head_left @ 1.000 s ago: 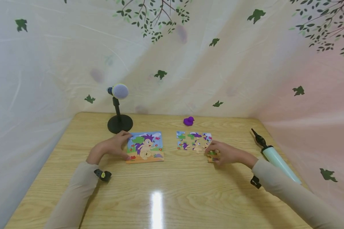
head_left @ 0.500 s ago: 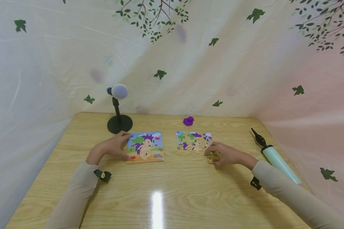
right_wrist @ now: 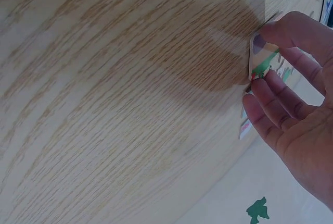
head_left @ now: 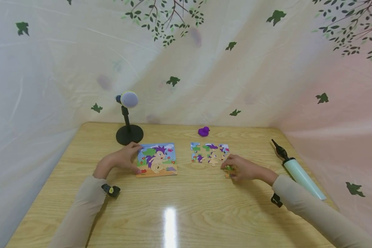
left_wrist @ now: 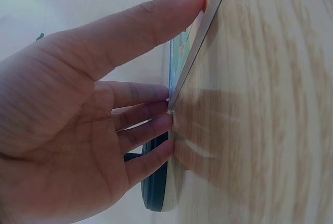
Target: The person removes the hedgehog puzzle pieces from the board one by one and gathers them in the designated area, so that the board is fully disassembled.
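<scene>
A hedgehog picture board (head_left: 156, 162) lies flat on the table, left of centre. My left hand (head_left: 121, 160) rests at its left edge, thumb on the front corner and fingertips by the back corner. In the left wrist view the thumb (left_wrist: 151, 21) presses on the board's face and the fingers are fairly straight. To the right, my right hand (head_left: 244, 168) pinches a jigsaw puzzle piece (right_wrist: 264, 60) with green and orange print, its thumb on the near side. Several other puzzle pieces (head_left: 213, 158) lie in two rows beyond that hand.
A black-stemmed lamp (head_left: 127, 120) stands at the back left, close behind the left hand. A purple toy duck (head_left: 203, 131) sits behind the pieces. A pale green hand pump (head_left: 302, 177) lies along the right edge of the wooden table (head_left: 204, 210).
My right hand has shifted slightly toward me with the puzzle piece in its fingers. The left hand and the board stay where they were.
</scene>
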The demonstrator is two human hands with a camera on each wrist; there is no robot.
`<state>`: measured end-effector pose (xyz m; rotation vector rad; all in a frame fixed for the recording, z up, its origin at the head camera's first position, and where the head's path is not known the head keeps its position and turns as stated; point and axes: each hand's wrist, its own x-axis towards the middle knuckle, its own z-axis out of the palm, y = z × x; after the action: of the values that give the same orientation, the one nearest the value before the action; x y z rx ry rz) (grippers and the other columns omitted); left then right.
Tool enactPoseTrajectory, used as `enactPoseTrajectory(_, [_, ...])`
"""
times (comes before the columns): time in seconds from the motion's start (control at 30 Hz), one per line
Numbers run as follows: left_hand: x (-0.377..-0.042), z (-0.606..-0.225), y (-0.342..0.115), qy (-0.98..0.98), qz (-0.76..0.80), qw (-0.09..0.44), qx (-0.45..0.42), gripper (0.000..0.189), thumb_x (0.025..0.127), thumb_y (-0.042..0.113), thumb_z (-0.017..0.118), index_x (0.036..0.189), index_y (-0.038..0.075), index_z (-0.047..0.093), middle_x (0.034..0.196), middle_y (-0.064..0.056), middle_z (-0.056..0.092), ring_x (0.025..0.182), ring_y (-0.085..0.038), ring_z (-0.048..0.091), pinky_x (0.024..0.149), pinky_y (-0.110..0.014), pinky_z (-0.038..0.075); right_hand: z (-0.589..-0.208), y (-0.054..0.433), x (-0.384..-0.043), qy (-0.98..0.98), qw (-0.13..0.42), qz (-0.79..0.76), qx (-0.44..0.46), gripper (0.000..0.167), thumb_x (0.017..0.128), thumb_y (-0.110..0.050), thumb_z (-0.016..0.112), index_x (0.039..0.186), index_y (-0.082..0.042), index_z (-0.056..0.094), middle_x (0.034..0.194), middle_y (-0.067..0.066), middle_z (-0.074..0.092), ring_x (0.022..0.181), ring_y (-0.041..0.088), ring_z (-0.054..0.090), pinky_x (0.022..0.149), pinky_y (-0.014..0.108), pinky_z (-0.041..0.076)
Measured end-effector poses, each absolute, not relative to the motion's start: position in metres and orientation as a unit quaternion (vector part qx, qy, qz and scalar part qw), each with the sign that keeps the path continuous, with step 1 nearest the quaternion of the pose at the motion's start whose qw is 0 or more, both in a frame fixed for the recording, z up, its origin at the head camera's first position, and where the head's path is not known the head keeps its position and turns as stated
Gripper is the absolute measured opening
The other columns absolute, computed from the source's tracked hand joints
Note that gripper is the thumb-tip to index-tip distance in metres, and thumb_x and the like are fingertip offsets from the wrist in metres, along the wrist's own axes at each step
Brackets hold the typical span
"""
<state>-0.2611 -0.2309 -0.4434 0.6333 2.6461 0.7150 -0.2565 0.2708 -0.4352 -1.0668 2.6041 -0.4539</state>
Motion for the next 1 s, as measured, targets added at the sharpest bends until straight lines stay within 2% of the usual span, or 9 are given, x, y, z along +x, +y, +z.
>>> enactPoseTrajectory(0.33, [-0.2615, -0.4443, -0.2306, 0.928, 0.251, 0.164, 0.220, 0.106, 0.078, 0.037, 0.088, 0.153, -0.011, 0.031, 0.148, -0.028, 0.034, 0.138, -0.046, 0.036, 0.120, -0.064, 0.030, -0.4349, 0.2718, -0.2554, 0.907, 0.138, -0.145, -0.370, 0.049, 0.076, 0.006, 0.075, 0.122, -0.009, 0.069, 0.116, 0.010, 0.060, 0.100, 0.022, 0.054, 0.080, 0.031, 0.048])
enactPoseTrajectory(1.0, [-0.2618, -0.4455, -0.2318, 0.929, 0.253, 0.167, 0.213, 0.106, 0.079, 0.037, 0.088, 0.154, -0.010, 0.030, 0.149, -0.028, 0.033, 0.138, -0.046, 0.036, 0.120, -0.065, 0.029, -0.4330, 0.2692, -0.2549, 0.904, 0.149, -0.156, -0.368, 0.044, 0.082, 0.001, 0.077, 0.124, -0.009, 0.068, 0.115, 0.011, 0.059, 0.095, 0.021, 0.052, 0.076, 0.028, 0.046])
